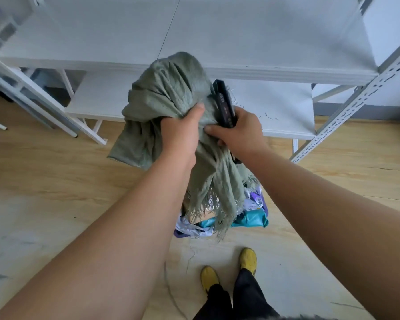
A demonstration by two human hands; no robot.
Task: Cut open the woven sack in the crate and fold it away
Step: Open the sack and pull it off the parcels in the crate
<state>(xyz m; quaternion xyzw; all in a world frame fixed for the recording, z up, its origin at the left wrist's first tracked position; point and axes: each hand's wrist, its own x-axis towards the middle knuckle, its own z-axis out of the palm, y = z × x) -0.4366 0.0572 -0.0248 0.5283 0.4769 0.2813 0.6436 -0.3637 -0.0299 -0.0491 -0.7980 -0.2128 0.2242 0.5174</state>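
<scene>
A grey-green woven sack (pixel 162 105) hangs bunched in the air in front of me, its frayed cut edge trailing down toward the floor. My left hand (pixel 183 130) grips a fold of the sack near its middle. My right hand (pixel 238 132) pinches the sack beside the left one and also holds a dark utility knife (pixel 225 105), whose body sticks up past the fingers. The crate is hidden behind the hanging sack; only colourful packets (pixel 247 219) show below it.
A white metal shelf rack stands right ahead, with an upper shelf (pixel 240 42), a lower shelf (pixel 275 107) and a perforated upright (pixel 346 112) at the right. Wooden floor (pixel 56 181) lies all around. My feet in yellow shoes (pixel 248 259) stand just behind the packets.
</scene>
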